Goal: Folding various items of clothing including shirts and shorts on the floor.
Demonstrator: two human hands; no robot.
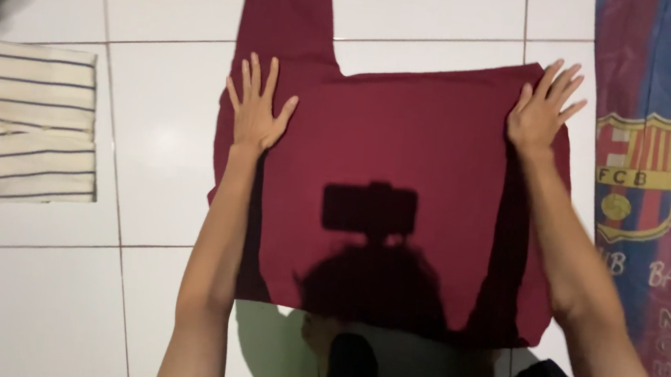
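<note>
While both palms press flat: maroon garment [407, 186] spread on tiled floor [39, 301]. Left hand [257, 110] & right hand [541, 113] splayed wide, gripping nothing. Risk: fabric slides on slick tile, wrinkles; sleeve [284, 25] juts w/o hold.

Single head view, worn on the person's head, looking nearly straight down at the white tile floor [31, 300], fairly close. Both forearms enter from 6 o'clock and reach toward 12. The camera's own shadow falls mid-frame on the maroon shirt [403, 146]. Left hand [255, 109] sits around 10 o'clock, right hand [541, 113] around 2. Frame edges cut a striped cloth [29, 124] at 9 o'clock and a blanket [654, 198] at 3. No second view to overlap.
</note>
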